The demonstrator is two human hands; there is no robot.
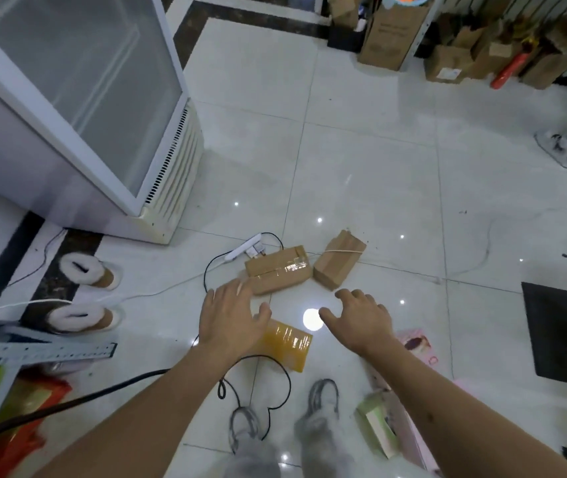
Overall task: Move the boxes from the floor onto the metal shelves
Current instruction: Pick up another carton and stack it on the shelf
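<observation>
Head view is showing both hands spread and empty: left hand (232, 319) hovering over the yellow tape-wrapped flat box (287, 345), right hand (361, 320) beside it. Two brown taped cardboard boxes (278, 269) are lying on the white tiled floor (378, 174); none look shelved yet.

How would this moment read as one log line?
reach | left hand open over yellow taped box | right hand open, empty | two brown cardboard boxes on floor

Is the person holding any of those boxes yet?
No. Both the left hand and the right hand are open and empty, spread above the yellow taped box on the floor.
</observation>
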